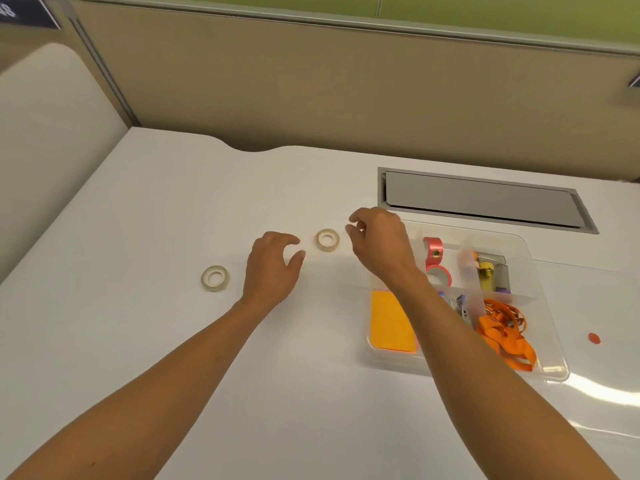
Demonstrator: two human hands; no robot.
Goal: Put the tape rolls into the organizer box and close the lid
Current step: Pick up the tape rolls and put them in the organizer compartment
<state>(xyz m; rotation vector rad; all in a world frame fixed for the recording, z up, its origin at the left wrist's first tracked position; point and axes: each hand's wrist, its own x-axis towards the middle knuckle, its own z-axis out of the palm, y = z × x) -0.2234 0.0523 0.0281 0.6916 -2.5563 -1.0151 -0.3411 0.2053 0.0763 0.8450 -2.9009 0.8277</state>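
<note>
Two whitish tape rolls lie flat on the white desk: one tape roll sits between my hands, a second tape roll lies to the left. My left hand hovers just left of the middle roll, fingers apart and empty. My right hand is just right of that roll, fingers curled loosely, holding nothing. The clear organizer box stands open at the right, under my right forearm. Its clear lid lies flat to its right.
Inside the box are a pink tape roll, pink ribbon spool, orange sticky notes, orange ribbon, clips and a yellow item. A small red piece lies right of the box. A grey cable hatch sits behind it; a beige partition backs the desk.
</note>
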